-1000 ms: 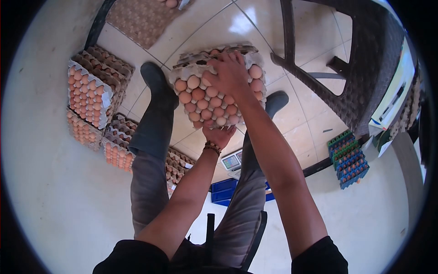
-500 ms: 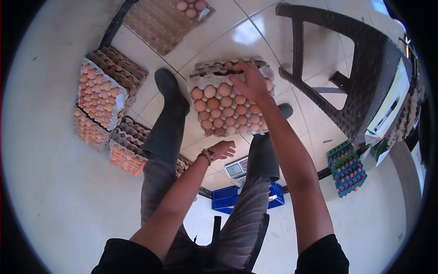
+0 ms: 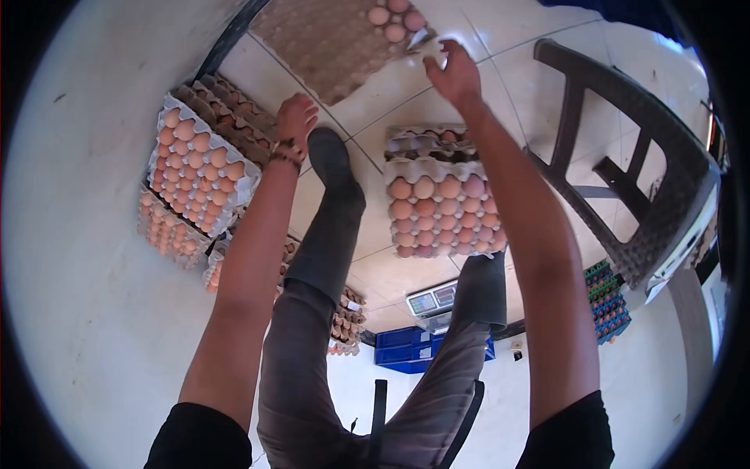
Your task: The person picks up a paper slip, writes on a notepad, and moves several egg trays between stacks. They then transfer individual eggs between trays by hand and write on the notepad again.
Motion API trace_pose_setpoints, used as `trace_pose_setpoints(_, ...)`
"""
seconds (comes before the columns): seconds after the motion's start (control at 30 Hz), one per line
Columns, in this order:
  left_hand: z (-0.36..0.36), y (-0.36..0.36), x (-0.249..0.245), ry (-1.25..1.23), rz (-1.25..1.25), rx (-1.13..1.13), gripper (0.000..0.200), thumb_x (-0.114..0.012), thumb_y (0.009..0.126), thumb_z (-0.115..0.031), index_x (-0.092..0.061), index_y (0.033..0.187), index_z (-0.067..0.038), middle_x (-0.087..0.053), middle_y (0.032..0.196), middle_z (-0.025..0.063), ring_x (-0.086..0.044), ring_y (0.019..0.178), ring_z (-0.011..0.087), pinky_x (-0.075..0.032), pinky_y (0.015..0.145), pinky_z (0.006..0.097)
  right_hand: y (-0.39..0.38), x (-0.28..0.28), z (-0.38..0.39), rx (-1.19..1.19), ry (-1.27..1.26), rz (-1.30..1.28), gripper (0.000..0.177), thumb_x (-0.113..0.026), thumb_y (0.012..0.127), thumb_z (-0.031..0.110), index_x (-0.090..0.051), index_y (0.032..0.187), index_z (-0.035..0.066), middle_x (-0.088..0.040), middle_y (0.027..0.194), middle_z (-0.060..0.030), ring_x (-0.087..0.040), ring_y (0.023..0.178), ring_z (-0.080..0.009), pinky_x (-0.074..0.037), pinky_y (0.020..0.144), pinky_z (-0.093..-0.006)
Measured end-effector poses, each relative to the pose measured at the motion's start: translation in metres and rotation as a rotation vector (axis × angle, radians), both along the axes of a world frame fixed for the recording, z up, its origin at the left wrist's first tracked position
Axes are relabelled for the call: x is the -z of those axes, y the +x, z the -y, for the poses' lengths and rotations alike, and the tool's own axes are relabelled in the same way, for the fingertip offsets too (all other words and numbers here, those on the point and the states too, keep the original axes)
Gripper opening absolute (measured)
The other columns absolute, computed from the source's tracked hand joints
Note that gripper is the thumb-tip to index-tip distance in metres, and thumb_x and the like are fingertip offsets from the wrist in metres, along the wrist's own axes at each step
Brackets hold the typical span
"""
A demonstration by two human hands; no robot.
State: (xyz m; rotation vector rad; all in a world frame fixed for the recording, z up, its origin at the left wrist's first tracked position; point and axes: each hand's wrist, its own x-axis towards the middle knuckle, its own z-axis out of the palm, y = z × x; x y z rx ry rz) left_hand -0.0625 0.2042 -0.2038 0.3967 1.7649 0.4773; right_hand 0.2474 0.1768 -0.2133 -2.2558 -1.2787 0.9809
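My right hand (image 3: 458, 76) is held out above the floor with thumb and fingers apart, holding nothing. It is close to the corner of a grey-brown cardboard egg tray (image 3: 320, 51), where several brown eggs (image 3: 395, 33) sit beside a pale scrap. My left hand (image 3: 296, 119), with a bracelet at the wrist, is empty, its fingers loosely apart near the same tray's lower edge. Between my legs stands a stack of egg trays (image 3: 445, 207), filled with brown eggs; my right forearm hides part of its right side. Neither hand touches it.
More stacked egg trays (image 3: 195, 168) stand at the left by the wall. A dark plastic chair (image 3: 574, 117) is on the right. Behind are a scale (image 3: 432, 299), a blue crate (image 3: 402, 348) and blue and green egg trays (image 3: 608, 305). My boot (image 3: 336, 164) is near the left stacks.
My right hand has left the middle egg stack and moved up toward the nearly bare tray. My left hand has swung up and left from below the stack. The view has shifted.
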Motion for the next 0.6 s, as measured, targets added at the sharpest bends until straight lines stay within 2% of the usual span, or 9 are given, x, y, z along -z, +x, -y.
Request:
trace_pose_setpoints(0.07,-0.028,-0.016,0.059,-0.008,-0.131,0.33,0.049,-0.065,0.087,-0.034,-0.054,0.123,-0.002,-0.057,0.117,0.0098,-0.057,0.107,0.0259,-0.045,0.096,0.038,-0.001,0.023,-0.049,-0.021,-0.053,-0.024,0.056,-0.065,0.082,0.04,-0.06,0.12,0.0,-0.061,0.121,-0.0254,-0.06,0.112,-0.0392,-0.047,0.099,-0.0442)
trace_pose_setpoints(0.13,-0.041,-0.02,0.094,0.018,-0.274,0.38,0.067,-0.067,0.086,-0.038,-0.043,0.138,-0.003,-0.051,0.131,0.0104,-0.051,0.121,0.0286,-0.042,0.1,0.0402,-0.009,0.037,-0.086,0.049,-0.055,-0.015,0.064,-0.061,0.083,0.046,-0.058,0.126,-0.001,-0.061,0.123,-0.0266,-0.058,0.116,-0.04,-0.044,0.102,-0.0447)
trace_pose_setpoints(0.17,-0.047,0.002,0.077,0.095,-0.322,0.183,0.076,-0.067,0.086,-0.04,-0.036,0.146,-0.005,-0.048,0.135,0.0109,-0.046,0.127,0.0293,-0.04,0.102,0.0419,-0.01,0.055,-0.1,0.047,-0.036,0.062,0.068,-0.058,0.084,0.05,-0.056,0.129,-0.002,-0.061,0.124,-0.0257,-0.058,0.118,-0.0385,-0.043,0.103,-0.0441)
trace_pose_setpoints(0.27,-0.088,0.007,0.042,0.002,-0.022,0.089,0.089,-0.069,0.085,-0.044,-0.022,0.153,-0.011,-0.036,0.147,0.0141,-0.038,0.134,0.0314,-0.033,0.11,0.0478,-0.009,0.059,-0.116,0.104,-0.01,-0.021,0.061,-0.055,0.092,0.04,-0.053,0.13,-0.006,-0.059,0.125,-0.0314,-0.055,0.121,-0.0433,-0.042,0.101,-0.0442)
trace_pose_setpoints(0.37,-0.112,-0.009,0.045,-0.18,0.073,0.19,0.09,-0.069,0.084,-0.045,-0.021,0.154,-0.015,-0.03,0.152,0.0142,-0.034,0.137,0.0325,-0.027,0.114,0.0521,0.015,0.1,-0.122,0.032,-0.06,-0.757,0.059,-0.057,0.09,0.036,-0.054,0.13,-0.007,-0.057,0.128,-0.0317,-0.054,0.123,-0.0417,-0.042,0.102,-0.0424)
trace_pose_setpoints(0.4,-0.113,-0.013,0.043,-0.208,0.12,0.185,0.091,-0.07,0.083,-0.044,-0.02,0.154,-0.017,-0.028,0.153,0.0136,-0.032,0.138,0.0326,-0.026,0.114,0.0533,-0.004,0.109,-0.121,0.259,-0.11,-0.494,0.074,-0.051,0.088,0.056,-0.053,0.133,-0.003,-0.06,0.126,-0.021,-0.056,0.12,-0.0321,-0.042,0.104,-0.0411)
trace_pose_setpoints(0.5,-0.108,-0.015,0.026,-0.243,0.162,0.171,0.092,-0.07,0.082,-0.042,-0.016,0.154,-0.019,-0.025,0.155,0.0115,-0.029,0.14,0.0325,-0.025,0.113,0.0565,-0.014,0.05,-0.118,0.133,-0.269,-0.696,0.078,-0.042,0.091,0.061,-0.049,0.136,-0.004,-0.057,0.129,-0.0171,-0.055,0.118,-0.0273,-0.042,0.101,-0.0376)
trace_pose_setpoints(0.53,-0.099,-0.009,0.017,-0.234,0.115,0.158,0.092,-0.07,0.082,-0.042,-0.016,0.154,-0.02,-0.026,0.154,0.0108,-0.028,0.14,0.0322,-0.025,0.113,0.0572,-0.014,0.048,-0.117,0.212,-0.382,-0.783,0.062,-0.034,0.101,0.055,-0.044,0.14,0.007,-0.054,0.134,-0.0116,-0.056,0.116,-0.0253,-0.046,0.098,-0.0393)
trace_pose_setpoints(0.6,-0.086,-0.004,0.014,-0.211,0.12,0.134,0.091,-0.071,0.081,-0.04,-0.017,0.152,-0.019,-0.026,0.154,0.0102,-0.027,0.141,0.032,-0.026,0.111,0.0586,-0.013,0.043,-0.099,0.251,-0.305,-0.796,0.07,-0.037,0.096,0.058,-0.047,0.139,0.004,-0.055,0.133,-0.015,-0.055,0.116,-0.0266,-0.042,0.099,-0.0379)
